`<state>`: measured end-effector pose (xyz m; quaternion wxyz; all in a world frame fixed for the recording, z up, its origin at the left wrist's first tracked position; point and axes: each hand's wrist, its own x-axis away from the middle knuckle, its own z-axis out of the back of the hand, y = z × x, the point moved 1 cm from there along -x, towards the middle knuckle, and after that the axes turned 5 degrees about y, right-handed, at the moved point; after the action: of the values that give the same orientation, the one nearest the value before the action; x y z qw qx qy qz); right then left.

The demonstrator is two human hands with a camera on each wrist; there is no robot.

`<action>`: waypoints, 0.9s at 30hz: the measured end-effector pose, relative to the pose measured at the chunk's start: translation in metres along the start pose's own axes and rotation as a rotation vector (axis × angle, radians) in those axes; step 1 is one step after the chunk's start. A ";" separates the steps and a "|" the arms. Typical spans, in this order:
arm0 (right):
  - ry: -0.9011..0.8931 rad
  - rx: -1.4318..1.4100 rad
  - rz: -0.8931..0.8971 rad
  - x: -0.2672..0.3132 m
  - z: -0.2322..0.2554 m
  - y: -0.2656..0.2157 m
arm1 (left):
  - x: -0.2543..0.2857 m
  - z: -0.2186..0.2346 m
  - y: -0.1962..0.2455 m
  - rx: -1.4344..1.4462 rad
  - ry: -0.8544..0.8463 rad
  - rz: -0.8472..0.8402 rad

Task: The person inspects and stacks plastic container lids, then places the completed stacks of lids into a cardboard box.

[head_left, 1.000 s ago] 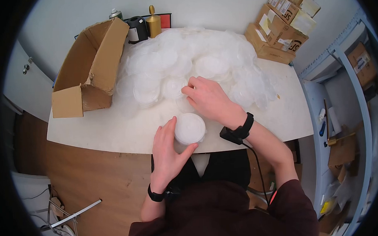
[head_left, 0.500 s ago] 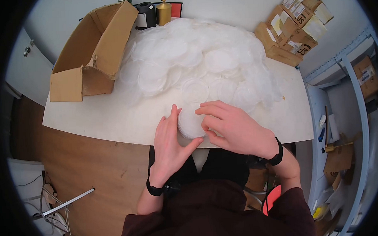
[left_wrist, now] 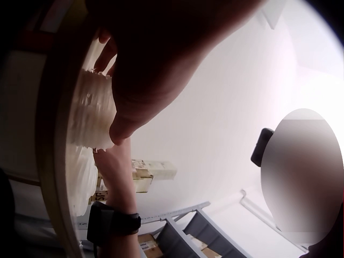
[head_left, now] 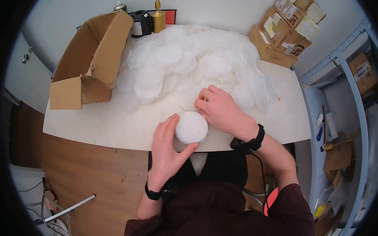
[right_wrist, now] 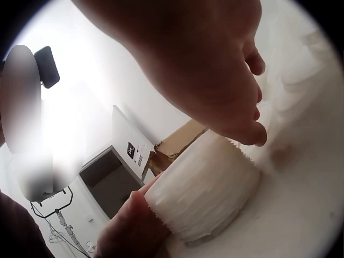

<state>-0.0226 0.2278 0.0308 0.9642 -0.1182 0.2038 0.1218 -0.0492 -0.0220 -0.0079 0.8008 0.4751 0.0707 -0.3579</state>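
My left fingers (head_left: 173, 131) still cup the lid stack (head_left: 191, 127); my right fingers (head_left: 205, 101), back from it, pinch another lid (head_left: 187, 97) beyond

The stack of lids (head_left: 191, 127) is translucent white plastic with a frosted, faintly glossy finish; in the right wrist view its side (right_wrist: 207, 188) shows fine ribbed layering with thin serrated edges. The heap of loose lids (head_left: 195, 59) is the same thin clear-to-milky plastic, catching soft highlights. The tabletop (head_left: 106, 125) is a smooth, matt white laminate. The open box (head_left: 89, 63) is brown corrugated cardboard, matt and rough, with torn, fibrous flap edges. The stacked cartons (head_left: 288, 29) are the same cardboard, bearing glossy tape and paper labels. The bottle (head_left: 157, 17) has a gold metallic sheen. The floor (head_left: 95, 175) is matt wood-grain board.
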 end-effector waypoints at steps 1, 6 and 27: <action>0.002 0.001 0.000 -0.001 -0.002 0.001 | 0.000 0.002 0.001 -0.001 0.001 -0.002; -0.024 -0.007 0.011 -0.003 -0.005 0.004 | 0.000 0.004 0.000 0.036 -0.113 0.105; -0.360 -0.348 0.019 -0.001 0.073 -0.047 | 0.001 0.008 0.001 0.067 -0.142 0.067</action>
<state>0.0166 0.2035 0.1046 0.9489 -0.2569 0.0058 0.1834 -0.0500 -0.0284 -0.0033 0.7988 0.4772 -0.0143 -0.3660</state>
